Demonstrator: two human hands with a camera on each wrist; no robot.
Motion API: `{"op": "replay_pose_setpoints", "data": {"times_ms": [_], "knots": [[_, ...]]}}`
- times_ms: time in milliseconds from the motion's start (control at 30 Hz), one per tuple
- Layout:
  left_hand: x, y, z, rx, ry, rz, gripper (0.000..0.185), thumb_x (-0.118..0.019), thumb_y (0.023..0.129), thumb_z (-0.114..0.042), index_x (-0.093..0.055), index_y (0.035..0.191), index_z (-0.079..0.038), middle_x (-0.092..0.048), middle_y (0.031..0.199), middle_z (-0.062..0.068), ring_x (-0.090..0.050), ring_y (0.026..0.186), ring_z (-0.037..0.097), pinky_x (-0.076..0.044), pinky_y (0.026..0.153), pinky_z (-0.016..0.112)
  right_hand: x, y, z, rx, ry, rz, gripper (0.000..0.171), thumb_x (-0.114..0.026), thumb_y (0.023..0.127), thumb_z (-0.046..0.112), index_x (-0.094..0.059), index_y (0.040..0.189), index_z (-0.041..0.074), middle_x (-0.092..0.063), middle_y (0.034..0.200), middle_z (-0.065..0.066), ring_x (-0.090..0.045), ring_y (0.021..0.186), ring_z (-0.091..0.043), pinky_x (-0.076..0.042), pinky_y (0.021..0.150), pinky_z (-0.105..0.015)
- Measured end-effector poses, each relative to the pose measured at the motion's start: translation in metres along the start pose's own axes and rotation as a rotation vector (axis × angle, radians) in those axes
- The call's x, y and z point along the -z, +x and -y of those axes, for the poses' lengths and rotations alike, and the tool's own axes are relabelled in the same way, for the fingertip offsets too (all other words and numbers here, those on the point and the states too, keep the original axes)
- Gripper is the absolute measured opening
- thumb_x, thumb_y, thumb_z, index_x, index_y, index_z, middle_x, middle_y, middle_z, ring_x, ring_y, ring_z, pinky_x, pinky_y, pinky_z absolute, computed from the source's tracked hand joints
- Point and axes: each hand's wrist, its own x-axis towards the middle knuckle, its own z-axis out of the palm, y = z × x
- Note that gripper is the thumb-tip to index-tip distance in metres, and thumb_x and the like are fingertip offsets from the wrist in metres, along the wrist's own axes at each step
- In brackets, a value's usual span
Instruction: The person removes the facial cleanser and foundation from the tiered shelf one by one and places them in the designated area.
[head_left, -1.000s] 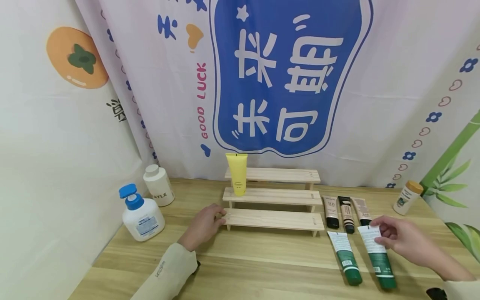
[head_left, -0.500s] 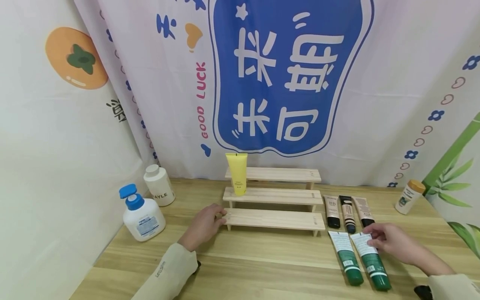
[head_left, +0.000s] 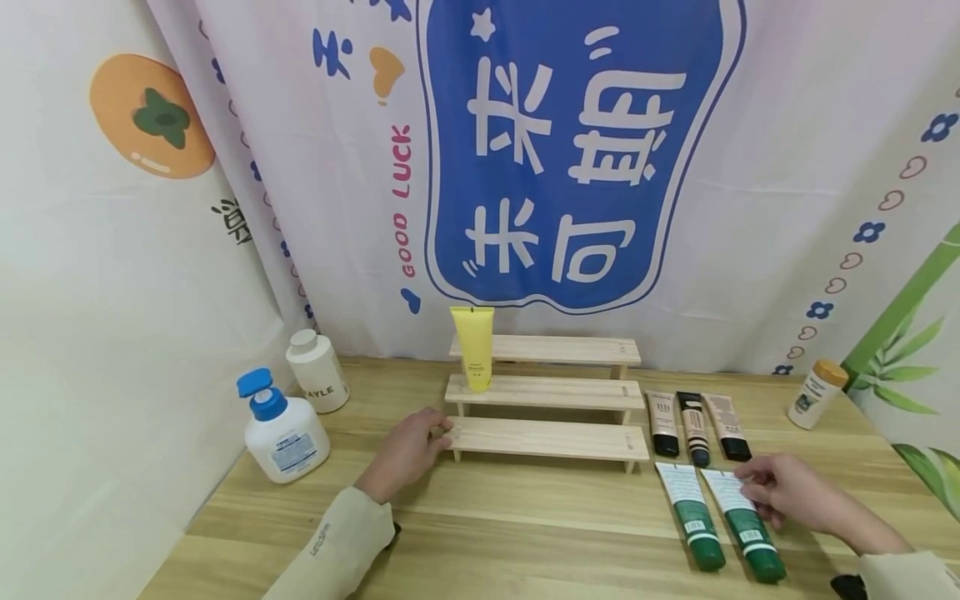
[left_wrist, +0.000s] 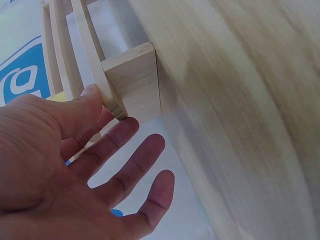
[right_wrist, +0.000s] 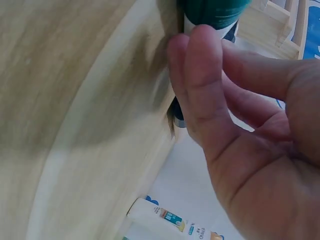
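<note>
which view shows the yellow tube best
The head view: the yellow tube stands whole on the wooden rack's middle step. The left wrist view shows only a yellow sliver behind the hand; the right wrist view shows none.

**Lighting and picture quality**

I read the head view as bright, even and sharp, with soft shadows under the wooden stand point(head_left: 547, 437) and bowed edges. Both wrist views blur: the tabletop point(left_wrist: 250, 100) beside the stand smears, and the right hand point(right_wrist: 250, 140) is soft.
</note>
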Motion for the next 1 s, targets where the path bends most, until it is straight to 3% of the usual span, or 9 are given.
{"op": "replay_pose_setpoints", "data": {"times_ms": [267,500,833,1000], "knots": [[-0.002,-0.001,0.003,0.002,0.001,0.005,0.016,-0.067,0.089,-0.015,-0.065,0.104,-0.011,-0.061,0.103,0.002,-0.056,0.09,0.019,-0.047,0.076,0.037,0.004,0.002,0.034,-0.019,-0.119,-0.124,0.028,-0.056,0.095,0.013,-0.061,0.11,-0.01,-0.057,0.069,-0.004,-0.055,0.059,-0.02,-0.047,0.047,-0.029],[-0.004,-0.001,0.004,-0.005,0.0,0.003,0.016,-0.068,0.089,-0.015,-0.065,0.104,-0.011,-0.06,0.102,0.001,-0.055,0.084,0.015,-0.047,0.072,0.034,0.002,0.005,0.066,0.143,-0.199,-0.231,0.021,-0.06,0.093,0.014,-0.065,0.106,-0.002,-0.061,0.077,-0.003,-0.054,0.062,-0.016,-0.047,0.049,-0.027],[-0.003,0.0,0.003,-0.018,-0.007,-0.003,0.016,-0.067,0.089,-0.015,-0.065,0.104,-0.01,-0.061,0.105,0.003,-0.057,0.09,0.02,-0.047,0.076,0.037,-0.006,0.011,0.077,0.253,-0.235,-0.285,0.013,-0.065,0.09,0.014,-0.068,0.101,0.008,-0.063,0.085,0.001,-0.054,0.069,-0.009,-0.048,0.057,-0.024],[-0.001,-0.001,0.002,-0.015,-0.006,-0.006,0.016,-0.067,0.089,-0.015,-0.065,0.104,-0.011,-0.061,0.103,0.001,-0.054,0.083,0.015,-0.046,0.072,0.034,-0.008,0.015,0.087,0.352,-0.275,-0.347,0.01,-0.068,0.088,0.011,-0.069,0.097,0.014,-0.059,0.083,0.006,-0.053,0.071,-0.006,-0.048,0.058,-0.023]]}}
